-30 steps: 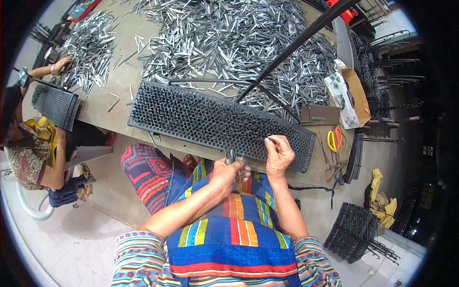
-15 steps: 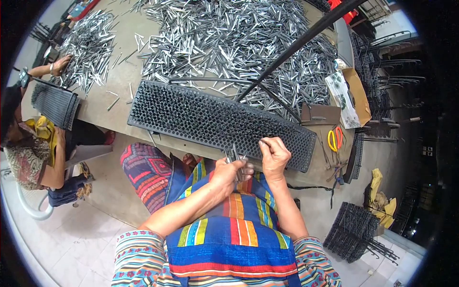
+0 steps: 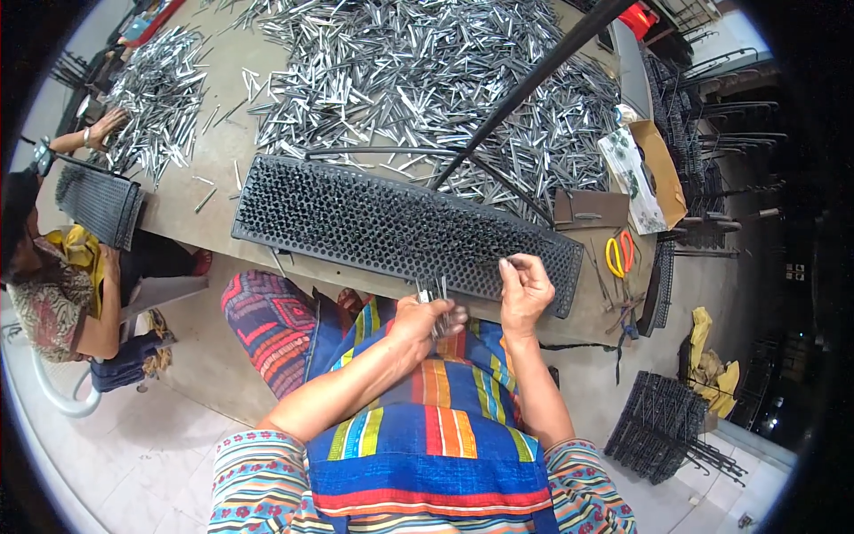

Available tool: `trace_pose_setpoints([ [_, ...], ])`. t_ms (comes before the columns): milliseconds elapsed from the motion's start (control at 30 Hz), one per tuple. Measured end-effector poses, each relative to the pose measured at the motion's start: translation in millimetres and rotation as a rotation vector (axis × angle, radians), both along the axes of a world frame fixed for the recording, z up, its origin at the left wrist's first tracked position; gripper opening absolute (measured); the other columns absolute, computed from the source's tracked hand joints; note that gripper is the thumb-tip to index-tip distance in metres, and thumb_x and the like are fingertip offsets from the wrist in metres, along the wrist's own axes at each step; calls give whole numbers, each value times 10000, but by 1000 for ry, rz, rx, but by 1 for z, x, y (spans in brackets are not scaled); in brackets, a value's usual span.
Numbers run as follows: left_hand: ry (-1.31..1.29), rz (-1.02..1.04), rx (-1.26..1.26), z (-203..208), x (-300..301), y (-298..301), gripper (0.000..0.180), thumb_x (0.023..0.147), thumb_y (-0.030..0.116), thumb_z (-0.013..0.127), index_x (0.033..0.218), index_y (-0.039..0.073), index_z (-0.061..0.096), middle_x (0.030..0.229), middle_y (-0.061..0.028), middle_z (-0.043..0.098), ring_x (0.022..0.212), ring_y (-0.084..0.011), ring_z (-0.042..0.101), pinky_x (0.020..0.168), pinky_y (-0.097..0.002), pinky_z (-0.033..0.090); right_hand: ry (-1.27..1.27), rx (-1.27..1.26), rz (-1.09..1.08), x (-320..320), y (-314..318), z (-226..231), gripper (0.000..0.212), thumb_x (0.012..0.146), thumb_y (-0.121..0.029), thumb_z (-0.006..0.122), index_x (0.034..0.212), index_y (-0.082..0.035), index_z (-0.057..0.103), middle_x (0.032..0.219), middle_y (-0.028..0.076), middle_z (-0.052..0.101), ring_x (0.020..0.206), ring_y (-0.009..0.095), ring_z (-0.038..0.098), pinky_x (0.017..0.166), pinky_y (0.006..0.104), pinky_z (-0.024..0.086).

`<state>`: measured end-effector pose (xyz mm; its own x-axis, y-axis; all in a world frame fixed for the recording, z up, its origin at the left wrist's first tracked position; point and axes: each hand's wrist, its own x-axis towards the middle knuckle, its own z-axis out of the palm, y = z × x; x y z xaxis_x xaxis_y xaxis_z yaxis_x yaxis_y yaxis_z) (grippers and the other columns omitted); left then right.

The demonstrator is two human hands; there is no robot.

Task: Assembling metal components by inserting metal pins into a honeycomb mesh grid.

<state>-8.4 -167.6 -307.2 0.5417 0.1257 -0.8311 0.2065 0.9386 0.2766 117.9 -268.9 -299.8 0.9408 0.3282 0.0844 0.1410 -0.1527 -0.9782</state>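
Note:
A long black perforated rack (image 3: 571, 278) lies slantwise along the table's near edge, most of its holes filled with small upright dark pieces. Below its front edge, my left hand (image 3: 422, 322) is closed around a bunch of thin metal strips (image 3: 433, 289) that stick up between the fingers. My right hand (image 3: 529, 298) is over the rack's right part, thumb and forefinger pinched together at the holes. Whatever sits in that pinch is too small to make out. Bare holes show along the rack's near side and right end.
A wide heap of metal strips (image 3: 374, 67) covers the table behind the rack. A black pole (image 3: 543, 84) slants across above it. To the right are scissors (image 3: 614, 258), a brown pad (image 3: 590, 210) and a cardboard box (image 3: 656, 169). A co-worker (image 3: 67, 285) sits at left beside another rack (image 3: 100, 203).
My right hand has shifted slightly right along the rack, still pinched. My left hand stays nearly in place with its strips. At left, the co-worker's hand by the strips has moved a little.

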Motion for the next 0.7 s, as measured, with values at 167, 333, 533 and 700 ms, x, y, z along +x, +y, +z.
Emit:
trace_pose_setpoints([
  [167,-2,51,47,4,-3,-1,92,849,-12,596,940,-7,583,852,-145,679,698,-249,685,566,-365,593,-301,-228,2,8,4,7,80,780,1,703,792,3,623,673,-1,563,535,35,449,481,219,362],
  [333,24,-48,65,5,-7,-1,86,851,1,598,936,0,606,842,-136,684,668,-225,674,537,-342,568,-323,-306,53,7,5,17,74,763,5,701,796,-9,636,701,42,590,532,94,509,494,244,398],
  [533,-34,-99,52,6,-6,0,90,840,-18,566,911,-8,620,824,-137,686,653,-209,668,531,-330,560,-590,-428,166,2,9,16,79,749,-23,695,821,-20,662,776,96,624,626,251,625,550,323,476],
  [700,-138,-157,75,6,-8,1,137,808,-34,566,930,-23,629,801,-140,683,634,-212,671,508,-324,560,-130,-460,401,-11,-5,18,180,745,-52,724,906,11,679,726,79,654,606,155,636,531,283,480],
])
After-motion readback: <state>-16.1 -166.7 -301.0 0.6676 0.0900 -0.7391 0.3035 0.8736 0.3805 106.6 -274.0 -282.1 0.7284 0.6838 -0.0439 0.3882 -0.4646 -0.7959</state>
